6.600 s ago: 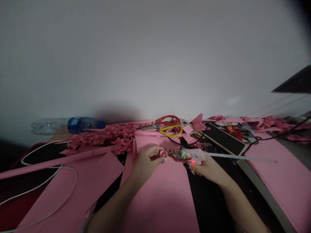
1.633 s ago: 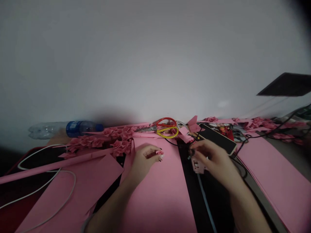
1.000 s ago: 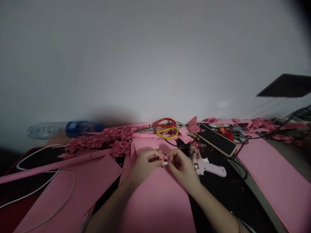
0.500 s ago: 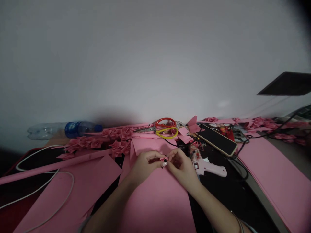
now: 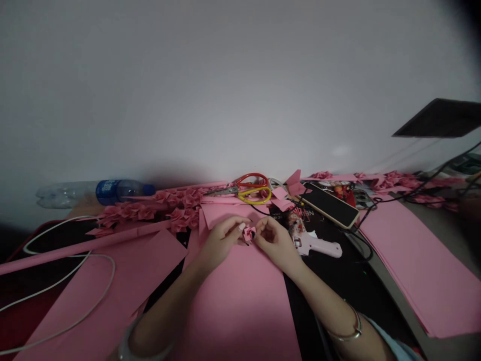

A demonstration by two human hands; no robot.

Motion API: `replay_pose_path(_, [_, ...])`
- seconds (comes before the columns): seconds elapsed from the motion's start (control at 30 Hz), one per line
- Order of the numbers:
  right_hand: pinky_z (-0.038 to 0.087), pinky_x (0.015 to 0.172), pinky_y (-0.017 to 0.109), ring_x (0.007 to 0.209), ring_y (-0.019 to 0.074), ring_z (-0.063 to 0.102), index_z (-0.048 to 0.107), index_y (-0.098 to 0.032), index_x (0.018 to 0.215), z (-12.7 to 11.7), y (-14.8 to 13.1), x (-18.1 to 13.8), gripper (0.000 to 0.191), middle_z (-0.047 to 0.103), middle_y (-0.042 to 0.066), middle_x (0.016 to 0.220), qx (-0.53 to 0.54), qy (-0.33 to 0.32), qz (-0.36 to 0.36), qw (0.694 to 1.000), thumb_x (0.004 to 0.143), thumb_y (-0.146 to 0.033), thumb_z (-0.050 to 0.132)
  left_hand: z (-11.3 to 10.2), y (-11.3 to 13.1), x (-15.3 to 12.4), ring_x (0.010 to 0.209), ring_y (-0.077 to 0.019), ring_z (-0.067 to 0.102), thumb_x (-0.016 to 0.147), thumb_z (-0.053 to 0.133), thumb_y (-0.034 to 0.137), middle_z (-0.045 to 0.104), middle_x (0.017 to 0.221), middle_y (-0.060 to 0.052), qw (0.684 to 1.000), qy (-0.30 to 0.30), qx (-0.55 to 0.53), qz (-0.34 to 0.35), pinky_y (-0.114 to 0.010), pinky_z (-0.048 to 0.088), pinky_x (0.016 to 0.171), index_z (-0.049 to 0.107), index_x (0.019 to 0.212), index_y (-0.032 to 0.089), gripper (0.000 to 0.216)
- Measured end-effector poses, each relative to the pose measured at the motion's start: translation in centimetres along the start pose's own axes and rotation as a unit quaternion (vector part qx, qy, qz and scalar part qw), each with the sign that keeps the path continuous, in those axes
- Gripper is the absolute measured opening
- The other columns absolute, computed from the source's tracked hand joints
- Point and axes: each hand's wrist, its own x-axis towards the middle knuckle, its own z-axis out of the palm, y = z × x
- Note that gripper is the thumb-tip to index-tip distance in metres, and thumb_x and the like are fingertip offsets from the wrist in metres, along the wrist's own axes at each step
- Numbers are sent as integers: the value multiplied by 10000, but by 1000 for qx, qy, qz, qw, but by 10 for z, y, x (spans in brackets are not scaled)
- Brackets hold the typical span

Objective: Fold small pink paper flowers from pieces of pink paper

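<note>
A small pink paper flower [image 5: 248, 233] is held above the pink paper sheet [image 5: 240, 301] in front of me. My left hand [image 5: 222, 241] pinches the flower from its left side, thumb and fingers closed on it. On the other side, my right hand [image 5: 276, 243] has its fingers curled together at the flower's right edge, the fingertips touching or almost touching its petals. Whether the right fingers grip a petal is hard to make out. The flower's face, with folded petals, is turned up toward me.
Behind the hands lie scissors [image 5: 253, 188] with red and yellow handles. A pink glue gun [image 5: 319, 245] and a phone [image 5: 332, 205] are to the right. Paper flowers [image 5: 184, 208], a rolled paper tube [image 5: 86, 245] and a plastic bottle [image 5: 120, 191] lie left. A paper stack [image 5: 421, 260] sits far right.
The flower has turned so its petals face me, where earlier the fingers mostly hid it. The left thumb has moved up along it. The whole view has shifted slightly.
</note>
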Motion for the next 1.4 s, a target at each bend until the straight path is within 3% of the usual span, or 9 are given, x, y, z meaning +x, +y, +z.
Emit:
replay_pose_path(0.2, [382, 588, 269, 609, 127, 471, 513, -206, 840, 0, -1, 3, 111, 514, -35, 705, 8, -19, 6, 1000, 763, -244, 581, 0, 1, -1, 825, -177, 641, 898, 551, 334, 666, 916, -22, 1000, 7, -1, 0, -385, 622, 773, 664, 987, 199, 197])
replay_pose_path(0.43, [351, 555, 258, 578, 114, 420, 505, -206, 789, -2, -4, 2, 104, 471, -45, 690, -12, -39, -4, 999, 759, -235, 600, 2, 3, -2, 715, -151, 620, 870, 581, 318, 628, 817, 2, 1000, 19, 3, 14, -343, 625, 701, 660, 974, 209, 170])
replay_pose_path(0.83, [340, 548, 238, 594, 116, 439, 512, -216, 870, -1, -9, -3, 86, 452, -50, 701, -56, -12, -79, 995, 817, -181, 570, 2, -2, 0, 786, -158, 613, 834, 601, 281, 614, 803, -2, 999, 2, 6, 36, -313, 566, 765, 624, 841, 182, 102])
replay_pose_path(1.4, [375, 602, 261, 659, 156, 491, 594, -209, 940, -7, -11, -1, 201, 539, 5, 766, -181, -37, -173, 967, 808, -70, 533, 2, 2, -5, 794, -168, 614, 899, 511, 250, 643, 837, 4, 992, 25, 108, 67, -296, 531, 762, 620, 920, 216, 116])
